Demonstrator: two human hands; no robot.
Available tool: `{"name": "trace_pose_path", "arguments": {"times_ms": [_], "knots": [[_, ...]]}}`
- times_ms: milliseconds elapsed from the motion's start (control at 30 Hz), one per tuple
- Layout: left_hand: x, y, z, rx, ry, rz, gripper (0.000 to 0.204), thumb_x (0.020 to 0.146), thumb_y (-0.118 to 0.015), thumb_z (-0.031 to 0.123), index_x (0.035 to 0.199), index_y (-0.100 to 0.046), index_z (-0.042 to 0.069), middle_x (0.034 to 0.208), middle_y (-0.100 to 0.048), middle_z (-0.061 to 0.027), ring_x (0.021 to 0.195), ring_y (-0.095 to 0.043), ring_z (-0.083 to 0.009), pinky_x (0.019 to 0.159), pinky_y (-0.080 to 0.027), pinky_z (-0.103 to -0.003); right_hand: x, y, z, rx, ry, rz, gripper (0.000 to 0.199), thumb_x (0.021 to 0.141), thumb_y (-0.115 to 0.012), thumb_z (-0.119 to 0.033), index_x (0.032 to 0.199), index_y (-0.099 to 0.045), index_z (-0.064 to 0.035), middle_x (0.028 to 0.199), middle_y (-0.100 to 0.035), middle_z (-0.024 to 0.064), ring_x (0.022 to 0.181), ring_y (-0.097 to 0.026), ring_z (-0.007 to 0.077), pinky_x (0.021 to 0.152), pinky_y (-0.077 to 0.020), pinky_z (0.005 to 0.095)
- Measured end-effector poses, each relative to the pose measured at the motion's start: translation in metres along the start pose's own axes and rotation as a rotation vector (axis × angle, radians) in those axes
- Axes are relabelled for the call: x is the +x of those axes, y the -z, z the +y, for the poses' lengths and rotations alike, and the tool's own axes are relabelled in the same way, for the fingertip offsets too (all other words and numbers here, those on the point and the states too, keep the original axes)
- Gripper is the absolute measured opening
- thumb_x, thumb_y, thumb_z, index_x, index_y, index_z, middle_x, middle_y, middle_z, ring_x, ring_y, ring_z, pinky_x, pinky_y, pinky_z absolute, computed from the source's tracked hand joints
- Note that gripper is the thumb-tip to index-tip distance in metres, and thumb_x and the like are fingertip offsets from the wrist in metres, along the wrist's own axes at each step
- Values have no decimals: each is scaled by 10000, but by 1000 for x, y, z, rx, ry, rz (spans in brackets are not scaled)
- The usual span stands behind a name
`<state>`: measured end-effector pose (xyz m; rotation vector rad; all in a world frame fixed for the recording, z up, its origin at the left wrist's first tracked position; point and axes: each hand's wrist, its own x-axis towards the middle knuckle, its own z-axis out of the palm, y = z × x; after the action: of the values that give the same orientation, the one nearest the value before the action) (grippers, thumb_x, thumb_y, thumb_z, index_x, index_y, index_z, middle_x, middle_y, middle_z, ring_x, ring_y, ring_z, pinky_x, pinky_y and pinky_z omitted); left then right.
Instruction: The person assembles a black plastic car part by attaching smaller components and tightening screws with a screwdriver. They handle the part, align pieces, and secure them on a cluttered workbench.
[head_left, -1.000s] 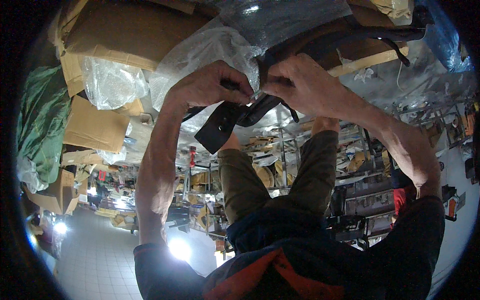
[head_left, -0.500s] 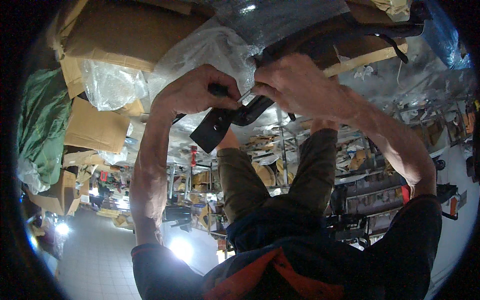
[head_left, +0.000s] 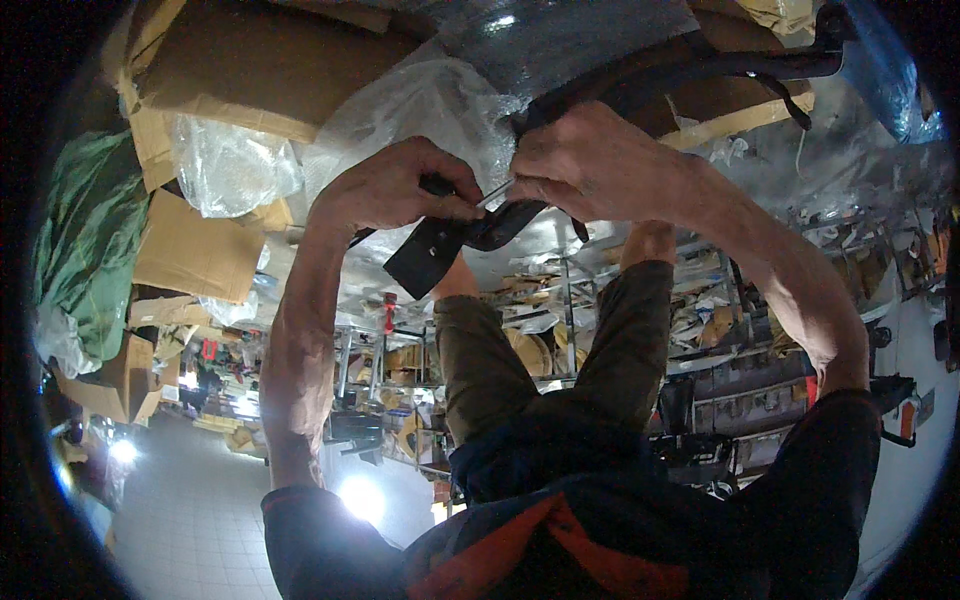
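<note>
My left hand is closed, thumb and fingers pinched together, with a small black piece showing between them; its kind is unclear. A thin metal rod spans the gap between both hands, its upper end in the closed fingertips of my right hand. Just below the fingers hangs a black metal bracket, a flat plate with small holes joined to a curved arm. A long black frame part stretches behind my right hand toward the upper right. Whether the bracket belongs to it is hidden.
Clear plastic wrap lies beyond my hands, by a large cardboard box. More cardboard and a green plastic sheet are at left. Blue plastic film is at upper right. Loaded metal shelves appear around my legs.
The bracket's plate has tilted and risen slightly. Both hands keep their grip and have shifted only a little; the rod stays between them.
</note>
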<state>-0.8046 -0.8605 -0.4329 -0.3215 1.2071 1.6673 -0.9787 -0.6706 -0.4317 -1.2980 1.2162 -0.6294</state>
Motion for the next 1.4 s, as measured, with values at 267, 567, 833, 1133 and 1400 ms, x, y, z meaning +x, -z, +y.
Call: {"name": "trace_pose_path", "arguments": {"times_ms": [267, 567, 833, 1133, 1400], "knots": [[-2, -1, 6, 28, 32, 14, 163, 827, -788, 140, 946, -756, 34, 850, -727, -60, 825, -661, -149, 797, -505, -311, 10, -1, -13, 268, -477, 60, 212, 876, -694, -200, 953, -702, -3, 710, -670, 136, 659, -674, 336, 605, -518, 429], [-2, 1, 2, -23, 30, -10, 199, 853, -774, 196, 998, -765, 61, 901, -754, -62, 841, -663, -149, 831, -501, -322, -1, -11, -3, -265, -92, -79, 289, 905, -671, -310, 865, -667, -24, 737, -677, 177, 705, -711, 345, 620, -564, 439], [-1, 2, 1, -58, 32, -6, 160, 831, -773, 126, 957, -745, 31, 847, -726, -40, 829, -636, -113, 816, -503, -309, 3, 6, -17, 389, -450, -134, 232, 912, -645, -242, 934, -671, -13, 696, -670, 162, 701, -702, 374, 620, -561, 448], [1, 2, -2, 73, -17, 9, 175, 805, -796, 144, 918, -747, 20, 825, -713, -48, 811, -628, -122, 779, -490, -315, 2, -16, -1, 67, -112, 47, 226, 914, -633, -224, 838, -695, -21, 652, -642, 176, 666, -692, 362, 616, -546, 455], [2, 1, 5, -161, 71, -23, 179, 791, -805, 149, 883, -736, 11, 828, -714, -65, 797, -638, -148, 777, -492, -326, 4, -12, -8, 28, -376, 26, 381, 843, -697, -355, 775, -666, 18, 737, -665, 218, 760, -697, 420, 668, -568, 512]]}}
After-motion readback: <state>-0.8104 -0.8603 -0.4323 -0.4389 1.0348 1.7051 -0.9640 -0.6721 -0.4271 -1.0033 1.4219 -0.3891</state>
